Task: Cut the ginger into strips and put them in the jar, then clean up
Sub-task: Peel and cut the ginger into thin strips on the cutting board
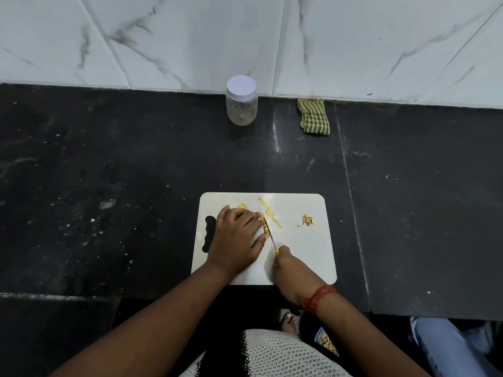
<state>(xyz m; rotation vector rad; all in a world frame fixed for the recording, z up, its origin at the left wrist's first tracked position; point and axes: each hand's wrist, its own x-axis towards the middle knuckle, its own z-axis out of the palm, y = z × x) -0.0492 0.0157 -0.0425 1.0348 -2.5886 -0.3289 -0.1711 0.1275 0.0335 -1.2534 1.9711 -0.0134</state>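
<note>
Glossy black counter (109,159), rounded white board (299,254)

a single head-worn view looks steeply down and forward from above the person's chest, close over the white cutting board (299,248) on the dark counter (109,172), reaching the marble wall (190,36).

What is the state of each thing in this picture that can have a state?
Jar: upright, lid on, looks empty.
Cloth: crumpled, at the wall.
Cutting board: flat on the counter, in use.
Ginger: partly cut, under the left fingers.
Strips: cut, lying on the board.
Peels: small heap, set aside.
Knife: blade on the ginger.
Left hand: presses the ginger.
Right hand: grips the knife.
</note>
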